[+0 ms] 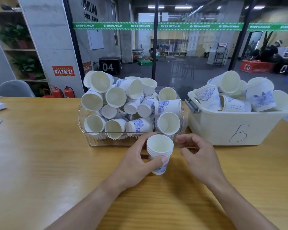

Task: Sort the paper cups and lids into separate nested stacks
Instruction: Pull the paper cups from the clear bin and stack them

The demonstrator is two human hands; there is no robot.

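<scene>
Now nesting cups — left hand (pixel 136 161) grips the stack (pixel 159 153).
Right hand (pixel 196 152), fingers loosely curled and empty, should drop each cup straight, rim level — no jamming.

A glass wall (pixel 198 52) with a green band (pixel 158 26) backs the wooden table (pixel 40 163).

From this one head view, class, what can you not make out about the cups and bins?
- Nested stack: the cup count; the left hand covers its side.
- Clear bin: lower contents hidden by the piled cups.
- White bin: opaque wall hides its contents.
- Lids: none identifiable.
</scene>
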